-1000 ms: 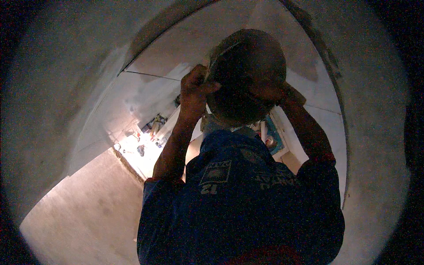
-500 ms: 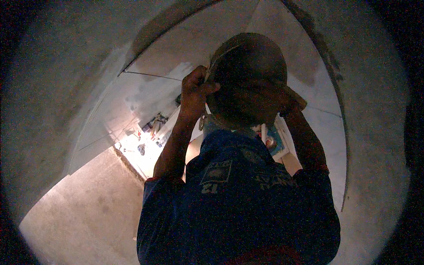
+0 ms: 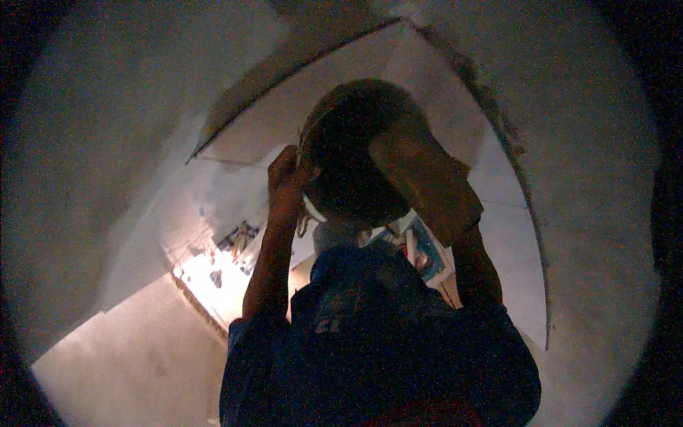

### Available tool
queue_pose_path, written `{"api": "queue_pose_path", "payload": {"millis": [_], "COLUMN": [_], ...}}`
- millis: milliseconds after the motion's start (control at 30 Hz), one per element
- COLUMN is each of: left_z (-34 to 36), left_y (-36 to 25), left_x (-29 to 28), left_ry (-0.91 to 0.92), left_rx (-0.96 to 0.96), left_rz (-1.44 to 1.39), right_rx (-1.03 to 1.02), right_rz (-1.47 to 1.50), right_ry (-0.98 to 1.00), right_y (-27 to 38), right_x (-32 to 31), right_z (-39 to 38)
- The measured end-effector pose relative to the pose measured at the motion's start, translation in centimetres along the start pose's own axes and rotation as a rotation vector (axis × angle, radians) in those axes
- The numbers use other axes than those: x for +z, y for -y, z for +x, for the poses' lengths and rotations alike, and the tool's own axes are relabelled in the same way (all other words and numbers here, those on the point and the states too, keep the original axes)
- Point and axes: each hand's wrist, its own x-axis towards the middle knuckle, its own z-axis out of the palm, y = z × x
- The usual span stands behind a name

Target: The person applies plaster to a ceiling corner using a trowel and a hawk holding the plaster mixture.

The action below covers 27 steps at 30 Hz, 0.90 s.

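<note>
In front of my chest I hold a dark, round, bucket-like container (image 3: 345, 153), tilted so its shadowed inside faces me. My left hand (image 3: 288, 181) is closed on its left rim, and a short loop hangs beneath that hand. A broad, flat brown piece (image 3: 420, 174) lies across the right side of the opening, reaching partly inside. My right hand (image 3: 466, 226) is at the lower end of this piece, apparently gripping it. Dim light and blur hide the right fingers and whatever is in the container.
Below left, a brightly lit white surface (image 3: 220, 292) carries several small items. A blue-green tray-like thing (image 3: 425, 249) with objects on it shows beyond my right arm. Pale walls (image 3: 85, 178) with patchy grey areas and dark edges surround me.
The container has moved left and slightly down with my hands. The brown piece, earlier barely showing at the right rim, now lies broad across the opening.
</note>
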Motion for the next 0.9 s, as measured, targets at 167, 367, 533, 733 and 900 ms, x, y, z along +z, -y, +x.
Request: {"api": "queue_pose_path", "payload": {"millis": [167,367,533,733,900], "left_z": [-0.6,-15.7,-22.5,-29.0,-31.3], "left_y": [3.6,4.6,7.9,7.7,9.4], "left_x": [-1.6,5.6,7.9,9.8,9.1], "left_ry": [0.011,-0.089,-0.087,-0.12,-0.098], "left_rx": [-0.037,-0.157,-0.122,-0.2,-0.165], "left_rz": [-0.046,0.121,0.191,0.112,0.094], "right_rx": [-0.203,-0.519,-0.797,-1.008,-0.972], "right_rz": [-0.023,-0.349,-0.648,-0.906,-0.963], "right_ry": [-0.18,-0.258,-0.364,-0.451,-0.471], "right_y": [0.9,2.7,4.4,4.7,4.0], "right_x": [-3.3,-14.4,-17.7,-16.7,-16.1], "right_z": [2.3,-2.5,-3.9,-3.1,-3.0]}}
